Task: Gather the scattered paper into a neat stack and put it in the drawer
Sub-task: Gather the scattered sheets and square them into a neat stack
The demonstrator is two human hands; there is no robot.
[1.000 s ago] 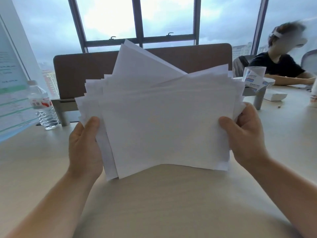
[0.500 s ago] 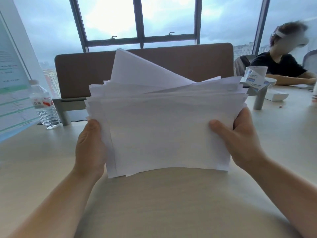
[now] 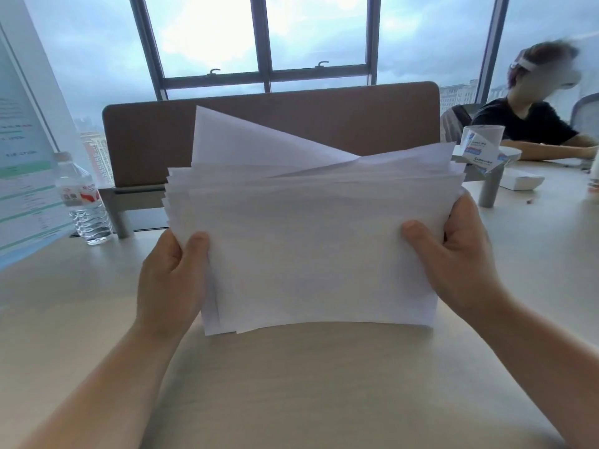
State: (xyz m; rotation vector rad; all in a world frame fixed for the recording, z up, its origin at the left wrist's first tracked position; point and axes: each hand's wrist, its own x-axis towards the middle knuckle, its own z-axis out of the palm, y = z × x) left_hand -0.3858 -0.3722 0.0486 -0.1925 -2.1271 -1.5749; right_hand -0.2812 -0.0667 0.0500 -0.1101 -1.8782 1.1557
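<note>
Paper stack (image 3: 311, 254) upright, pinched between left hand (image 3: 168, 280) and right hand (image 3: 460, 260) thumbs and hidden fingers.

A pale wooden tabletop (image 3: 308, 384) fills the lower part of the view. At its far edge a brown divider panel (image 3: 324, 115) stands upright on grey metal feet. To the left of the panel stands a clear water bottle (image 3: 82, 197) with a red and white label, upright, and beside it a printed sheet (image 3: 22, 176) with green bands leans at the left edge. At the right, another person in a black shirt (image 3: 531, 124) sits at the tabletop. Near this person are a small printed carton (image 3: 483, 147) and a flat white box (image 3: 522, 181). Behind everything, a large window (image 3: 265, 37) shows cloudy sky.
</note>
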